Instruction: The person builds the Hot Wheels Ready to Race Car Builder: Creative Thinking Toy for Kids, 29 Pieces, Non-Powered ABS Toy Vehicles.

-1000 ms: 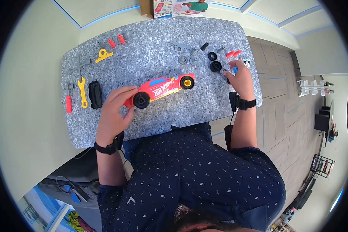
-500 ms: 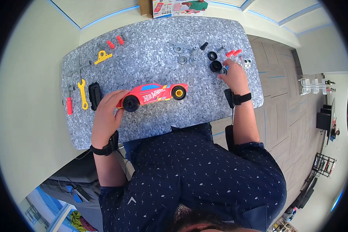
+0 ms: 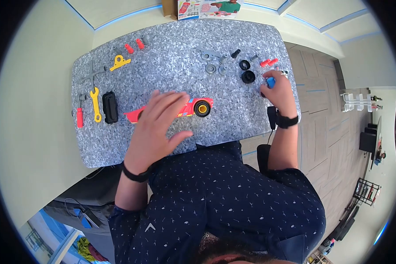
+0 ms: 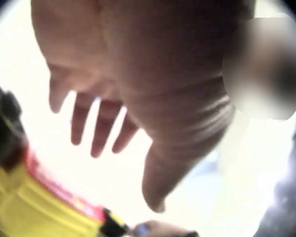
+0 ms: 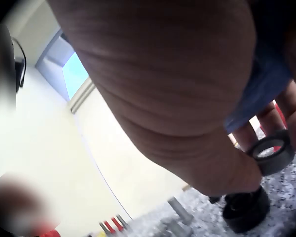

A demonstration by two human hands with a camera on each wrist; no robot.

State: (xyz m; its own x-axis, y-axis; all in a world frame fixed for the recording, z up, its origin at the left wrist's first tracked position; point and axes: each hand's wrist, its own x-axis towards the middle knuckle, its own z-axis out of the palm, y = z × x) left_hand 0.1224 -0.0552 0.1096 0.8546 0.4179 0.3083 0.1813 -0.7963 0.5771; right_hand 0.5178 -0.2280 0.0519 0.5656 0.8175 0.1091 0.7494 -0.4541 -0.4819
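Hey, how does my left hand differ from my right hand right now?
Your left hand is open with fingers extended, while your right hand curls around a blue object.
Your left hand blocks part of the red toy car from the head camera; your right hand is beside a black wheel.
Both wrists wear black bands.

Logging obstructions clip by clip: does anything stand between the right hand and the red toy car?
Nothing visible does. In the head view, bare tabletop lies between the right hand and the red toy car; the black wheel lies just off that line, on the side away from the person.
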